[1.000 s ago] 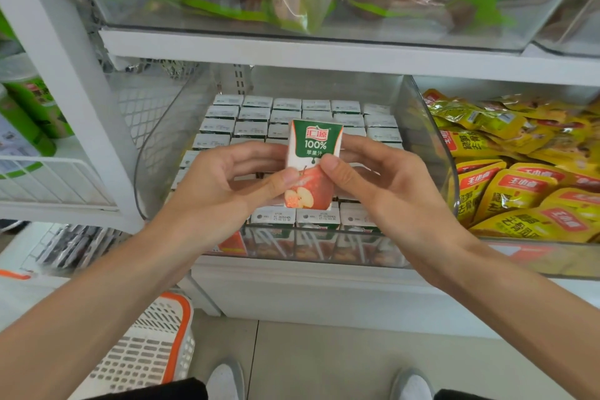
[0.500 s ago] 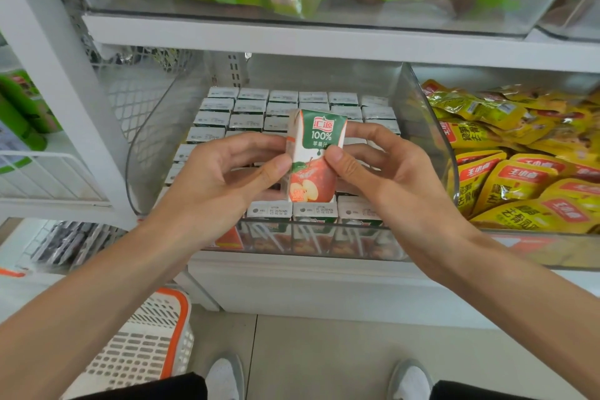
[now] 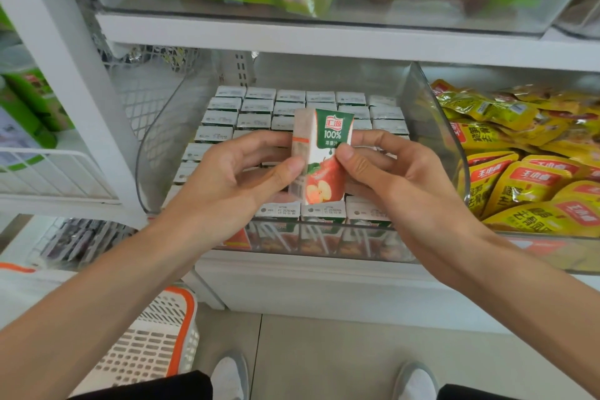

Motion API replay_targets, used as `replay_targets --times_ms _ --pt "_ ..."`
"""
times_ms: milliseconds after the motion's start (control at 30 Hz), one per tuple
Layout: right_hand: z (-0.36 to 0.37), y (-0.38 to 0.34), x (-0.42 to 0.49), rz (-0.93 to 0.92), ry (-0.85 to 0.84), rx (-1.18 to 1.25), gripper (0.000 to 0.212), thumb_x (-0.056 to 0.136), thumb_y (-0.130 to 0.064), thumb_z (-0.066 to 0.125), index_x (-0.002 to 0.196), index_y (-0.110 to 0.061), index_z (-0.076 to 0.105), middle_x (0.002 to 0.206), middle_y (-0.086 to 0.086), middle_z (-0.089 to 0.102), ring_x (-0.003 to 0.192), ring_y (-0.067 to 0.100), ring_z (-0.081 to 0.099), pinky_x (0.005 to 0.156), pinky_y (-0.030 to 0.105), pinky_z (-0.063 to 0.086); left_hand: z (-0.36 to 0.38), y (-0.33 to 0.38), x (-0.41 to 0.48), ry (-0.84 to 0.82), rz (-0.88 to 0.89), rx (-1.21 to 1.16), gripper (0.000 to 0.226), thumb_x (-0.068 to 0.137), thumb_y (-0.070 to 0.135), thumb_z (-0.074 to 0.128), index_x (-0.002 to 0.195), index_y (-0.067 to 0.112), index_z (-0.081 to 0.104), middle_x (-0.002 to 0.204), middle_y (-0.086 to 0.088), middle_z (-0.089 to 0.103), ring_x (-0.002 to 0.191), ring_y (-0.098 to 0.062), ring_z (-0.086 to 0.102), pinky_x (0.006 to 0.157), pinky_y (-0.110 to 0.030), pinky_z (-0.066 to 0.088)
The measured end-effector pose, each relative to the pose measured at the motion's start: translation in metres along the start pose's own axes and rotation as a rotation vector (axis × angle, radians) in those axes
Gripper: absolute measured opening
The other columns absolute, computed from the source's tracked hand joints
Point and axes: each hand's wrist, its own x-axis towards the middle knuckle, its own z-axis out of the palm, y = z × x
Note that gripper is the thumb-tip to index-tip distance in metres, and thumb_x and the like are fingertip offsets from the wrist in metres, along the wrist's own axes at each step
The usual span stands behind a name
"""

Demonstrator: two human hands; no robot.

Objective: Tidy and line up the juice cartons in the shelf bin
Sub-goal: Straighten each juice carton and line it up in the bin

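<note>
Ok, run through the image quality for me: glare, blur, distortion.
Head view: soft, even light with no hard shadows; the juice carton has sharp front print but a smeared side panel; the left hand and right hand gripping it look crisp; pale reflections haze the clear bin along its right wall; the wide lens bows the white shelf upright.

Since the earlier frames, the held juice carton (image 3: pixel 324 153) has been turned about its upright axis between the left hand (image 3: pixel 227 182) and right hand (image 3: pixel 401 182), so its narrow side panel is now exposed leftward beside the printed front.
</note>
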Motion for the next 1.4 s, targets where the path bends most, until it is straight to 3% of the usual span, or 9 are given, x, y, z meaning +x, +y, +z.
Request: replay_targets --times_ms 133,300,533,633,800,900,1133,1300,1400 --pt "0.0033 -0.0030 0.0001 0.045 -0.152 0.029 0.029 0.105 -0.026 0.062 0.125 -0.007 0.070 0.116 0.011 0.079 0.112 0.029 0.075 0.101 0.038 0.059 0.0026 0.0019 -0.0026 -0.093 0.005 0.027 0.040 0.092 0.041 0.067 0.132 0.037 0.068 0.127 0.025 0.071 0.117 0.006 0.067 0.087 -0.010 0.054" --pt "0.0050 -0.0039 -0.0017 -0.015 -0.149 -0.138 0.035 0.097 -0.037 0.075 0.126 -0.019 0.075 0.121 0.004 0.078 0.116 0.023 0.073 0.115 0.043 0.046 0.0037 0.0021 -0.0033 -0.075 -0.013 -0.024 0.041 0.090 0.037 0.069 0.131 0.035 0.067 0.120 0.015 0.077 0.111 -0.004 0.073 0.085 -0.015 0.057" --pt "0.0023 -0.0027 0.0008 -0.004 -0.058 -0.092 0.041 0.091 -0.039 0.077 0.126 -0.020 0.071 0.113 0.003 0.081 0.108 0.020 0.077 0.113 0.043 0.048 0.0020 0.0042 -0.0028 -0.061 -0.041 -0.076 0.038 0.091 0.041 0.065 0.128 0.033 0.069 0.114 0.009 0.080 0.108 -0.010 0.076 0.081 -0.016 0.059" --pt "0.0014 -0.0010 0.0012 -0.011 -0.052 -0.053 0.038 0.090 -0.035 0.077 0.120 -0.013 0.070 0.109 0.007 0.082 0.105 0.022 0.078 0.106 0.035 0.056 0.0025 0.0036 -0.0023 -0.042 -0.040 -0.075 0.034 0.088 0.040 0.066 0.121 0.036 0.070 0.110 0.011 0.080 0.101 -0.009 0.077 0.075 -0.013 0.059" --pt "0.0011 0.0001 0.0014 -0.031 -0.048 -0.026 0.034 0.091 -0.033 0.075 0.116 -0.009 0.071 0.107 0.007 0.082 0.103 0.020 0.079 0.096 0.021 0.058 0.0023 0.0016 -0.0005 -0.015 -0.047 -0.059 0.048 0.084 0.047 0.071 0.129 0.030 0.070 0.117 0.008 0.079 0.104 -0.013 0.077 0.085 -0.023 0.061" --pt "0.0013 0.0007 0.0014 -0.012 -0.056 0.010 0.029 0.101 -0.031 0.067 0.118 -0.007 0.071 0.111 0.008 0.081 0.108 0.022 0.078 0.099 0.029 0.060 0.0008 0.0020 -0.0016 0.008 -0.037 -0.055 0.041 0.085 0.046 0.070 0.124 0.035 0.071 0.113 0.012 0.079 0.102 -0.010 0.077 0.077 -0.016 0.060" --pt "0.0028 -0.0020 0.0018 0.041 -0.172 0.124 0.034 0.112 -0.025 0.048 0.126 -0.005 0.072 0.123 0.012 0.077 0.116 0.027 0.073 0.097 0.036 0.061 0.0001 -0.0011 0.0001 -0.006 -0.067 -0.111 0.038 0.094 0.030 0.067 0.132 0.031 0.067 0.126 0.008 0.075 0.109 -0.014 0.076 0.088 -0.025 0.061" --pt "0.0039 -0.0017 -0.0004 -0.041 -0.227 -0.072 0.028 0.100 -0.029 0.069 0.123 -0.014 0.076 0.121 0.001 0.079 0.115 0.019 0.074 0.102 0.033 0.058 -0.0003 -0.0020 0.0002 0.006 -0.057 -0.105 0.032 0.098 0.009 0.066 0.128 0.020 0.071 0.123 0.008 0.077 0.107 -0.014 0.076 0.087 -0.026 0.062" --pt "0.0053 -0.0007 -0.0010 -0.131 -0.155 -0.179 0.027 0.094 -0.019 0.076 0.121 -0.017 0.077 0.120 -0.005 0.079 0.114 0.012 0.074 0.100 0.023 0.056 -0.0004 0.0006 -0.0006 0.058 0.009 0.004 0.032 0.094 0.009 0.073 0.123 0.023 0.073 0.114 0.017 0.078 0.104 -0.001 0.074 0.079 -0.009 0.056"
